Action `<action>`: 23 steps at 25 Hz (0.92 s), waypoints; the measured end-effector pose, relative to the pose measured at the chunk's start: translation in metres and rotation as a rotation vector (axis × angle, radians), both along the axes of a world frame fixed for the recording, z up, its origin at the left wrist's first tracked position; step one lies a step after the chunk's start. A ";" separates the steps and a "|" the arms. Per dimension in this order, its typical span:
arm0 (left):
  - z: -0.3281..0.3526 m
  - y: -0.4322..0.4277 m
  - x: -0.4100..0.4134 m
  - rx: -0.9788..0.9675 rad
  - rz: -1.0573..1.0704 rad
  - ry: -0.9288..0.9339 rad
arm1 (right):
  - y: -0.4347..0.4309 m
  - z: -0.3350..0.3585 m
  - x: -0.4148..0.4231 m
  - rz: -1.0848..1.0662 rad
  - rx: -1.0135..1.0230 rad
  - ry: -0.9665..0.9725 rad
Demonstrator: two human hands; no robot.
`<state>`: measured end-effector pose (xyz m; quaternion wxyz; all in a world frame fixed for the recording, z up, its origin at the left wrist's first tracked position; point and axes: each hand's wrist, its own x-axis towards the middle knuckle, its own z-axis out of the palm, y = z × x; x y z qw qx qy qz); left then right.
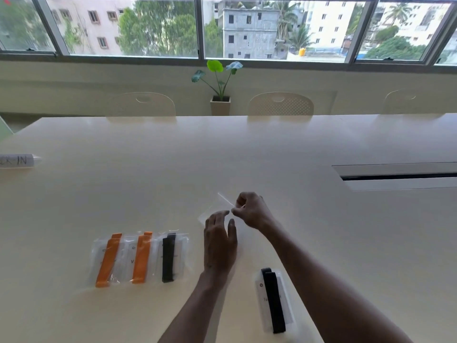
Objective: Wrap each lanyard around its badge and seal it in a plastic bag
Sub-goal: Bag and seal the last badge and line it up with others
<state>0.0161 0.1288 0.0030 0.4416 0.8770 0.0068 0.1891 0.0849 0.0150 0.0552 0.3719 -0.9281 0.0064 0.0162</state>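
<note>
Already three packets lie done in a row at the left of the table (148, 169): two bagged badges wrapped in orange lanyards (108, 259) (141, 257) and, beside them, a bagged badge wrapped in a black lanyard (170, 257). I cannot tell from this view whether their seals are pressed fully shut. A fourth badge with a black lanyard wound around it (273, 300) lies flat on the table near the person, to the right of the forearms. It appears wrapped but not yet bagged, though its edges are too pale to be sure. Beyond it, the right hand (249, 210) has its grip narrowed to a pinch on the top edge of an empty clear plastic bag (215, 209), lifting that edge off the table. The left hand (218, 243) has a wide, relaxed grip with straight fingers over the bag's near end and holds nothing; whether it touches the film is unclear. By my judgement the work is well past halfway: what remains visible is opening this bag, slipping the fourth badge inside and sealing it.
</note>
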 end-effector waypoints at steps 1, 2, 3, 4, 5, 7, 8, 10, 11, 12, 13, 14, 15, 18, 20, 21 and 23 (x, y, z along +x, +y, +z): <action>0.005 -0.002 -0.007 -0.106 -0.002 0.003 | 0.000 0.004 -0.013 0.003 0.004 -0.038; 0.012 -0.004 -0.014 -0.208 -0.003 0.013 | 0.001 0.007 -0.028 0.007 0.004 -0.080; 0.019 -0.004 -0.019 -0.293 -0.004 0.024 | 0.002 0.009 -0.043 0.009 -0.003 -0.132; 0.026 -0.004 -0.025 -0.355 -0.005 0.034 | 0.004 0.011 -0.059 0.008 -0.016 -0.195; 0.033 -0.004 -0.030 -0.404 -0.007 0.040 | 0.005 0.012 -0.075 0.005 -0.031 -0.261; 0.044 -0.001 -0.042 -0.493 -0.019 0.052 | 0.007 0.015 -0.102 0.001 -0.057 -0.364; 0.047 0.001 -0.047 -0.544 -0.034 0.075 | 0.007 0.017 -0.114 0.004 -0.068 -0.393; 0.049 0.006 -0.058 -0.680 -0.082 0.150 | 0.005 0.018 -0.132 0.006 -0.089 -0.424; 0.050 0.009 -0.063 -0.752 -0.108 0.179 | 0.002 0.018 -0.139 0.009 -0.096 -0.428; 0.050 0.012 -0.068 -0.807 -0.124 0.198 | 0.000 0.018 -0.145 0.014 -0.096 -0.420; 0.051 0.015 -0.072 -0.846 -0.133 0.211 | -0.003 0.017 -0.151 0.024 -0.090 -0.403; 0.051 0.018 -0.077 -0.864 -0.140 0.222 | -0.005 0.017 -0.157 0.039 -0.077 -0.381; 0.051 0.022 -0.081 -0.867 -0.148 0.231 | -0.007 0.016 -0.162 0.057 -0.063 -0.360; 0.052 0.029 -0.093 -0.836 -0.184 0.242 | -0.009 0.017 -0.174 0.075 0.010 -0.367; 0.052 0.032 -0.100 -0.772 -0.187 0.234 | -0.010 0.017 -0.179 0.077 0.089 -0.367; 0.053 0.033 -0.104 -0.730 -0.193 0.225 | -0.010 0.017 -0.181 0.090 0.128 -0.352; 0.052 0.035 -0.112 -0.659 -0.207 0.217 | -0.012 0.015 -0.185 0.131 0.202 -0.302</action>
